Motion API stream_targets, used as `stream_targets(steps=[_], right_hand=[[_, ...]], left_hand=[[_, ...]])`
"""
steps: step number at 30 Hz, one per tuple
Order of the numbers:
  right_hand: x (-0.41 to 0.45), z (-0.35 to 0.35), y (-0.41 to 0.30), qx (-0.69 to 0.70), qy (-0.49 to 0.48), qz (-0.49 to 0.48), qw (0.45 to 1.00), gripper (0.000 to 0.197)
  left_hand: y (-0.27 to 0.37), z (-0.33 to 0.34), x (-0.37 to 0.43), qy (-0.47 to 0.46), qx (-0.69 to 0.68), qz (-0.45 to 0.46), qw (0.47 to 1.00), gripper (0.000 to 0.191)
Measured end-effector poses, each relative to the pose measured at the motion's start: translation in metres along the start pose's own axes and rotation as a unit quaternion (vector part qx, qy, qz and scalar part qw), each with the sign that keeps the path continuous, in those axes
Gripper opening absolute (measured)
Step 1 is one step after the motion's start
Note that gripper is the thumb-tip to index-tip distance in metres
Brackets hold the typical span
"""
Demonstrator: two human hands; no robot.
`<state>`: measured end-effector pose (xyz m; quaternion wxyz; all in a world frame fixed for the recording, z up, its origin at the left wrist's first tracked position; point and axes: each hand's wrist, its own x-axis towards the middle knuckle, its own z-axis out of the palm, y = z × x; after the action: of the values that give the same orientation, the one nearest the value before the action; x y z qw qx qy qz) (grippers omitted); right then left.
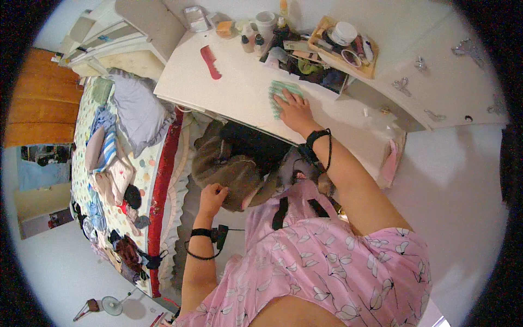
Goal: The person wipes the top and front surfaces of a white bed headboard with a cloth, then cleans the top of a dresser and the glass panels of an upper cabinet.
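My right hand (296, 110) lies over a green-and-white striped cloth (279, 86) on the white tabletop (239, 92), its fingers spread across it. Just beyond the cloth stands a white open-topped box (304, 77) packed with small items. A red comb (211, 62) lies farther left on the same surface. My left hand (212, 200) hangs below the table's front edge with its fingers curled, and nothing shows in it. Close to it is a bulky brown fabric item (229, 173); whether the hand touches it is unclear. Both wrists wear black straps.
Toiletry bottles (252, 44), a white cup (265, 23) and a wooden tray (369, 72) line the back of the table. White cabinet doors (433, 81) rise at right. The bed (143, 163) at left bears clothes and a grey pillow (137, 108).
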<state>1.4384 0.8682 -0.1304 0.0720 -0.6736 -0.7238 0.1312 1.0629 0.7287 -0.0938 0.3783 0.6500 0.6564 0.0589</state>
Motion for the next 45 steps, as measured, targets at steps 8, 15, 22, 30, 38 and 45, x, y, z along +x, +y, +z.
stream_targets(steps=[8, 15, 22, 30, 38, 45], right_hand=[[-0.067, -0.005, 0.044, 0.000, 0.007, 0.054, 0.998, 0.061], [-0.124, -0.018, 0.063, -0.004, 0.006, 0.090, 0.996, 0.062], [-0.176, -0.019, 0.081, -0.029, 0.029, 0.131, 0.991, 0.068], [-0.220, -0.021, 0.088, -0.037, -0.002, 0.174, 0.984, 0.068], [-0.199, -0.010, 0.077, -0.045, 0.019, 0.164, 0.985, 0.070], [-0.143, 0.000, 0.048, -0.045, 0.021, 0.126, 0.991, 0.067]], left_hand=[[-0.004, 0.003, 0.005, -0.015, 0.016, -0.007, 1.000, 0.033], [-0.012, 0.005, 0.004, -0.006, 0.004, 0.002, 1.000, 0.032], [-0.010, 0.002, 0.001, 0.003, 0.020, 0.019, 1.000, 0.033], [0.001, -0.006, -0.002, -0.007, 0.017, 0.005, 1.000, 0.034], [-0.018, 0.004, 0.004, 0.015, 0.020, 0.047, 0.999, 0.033], [-0.017, 0.004, 0.002, 0.030, -0.023, 0.083, 0.996, 0.032]])
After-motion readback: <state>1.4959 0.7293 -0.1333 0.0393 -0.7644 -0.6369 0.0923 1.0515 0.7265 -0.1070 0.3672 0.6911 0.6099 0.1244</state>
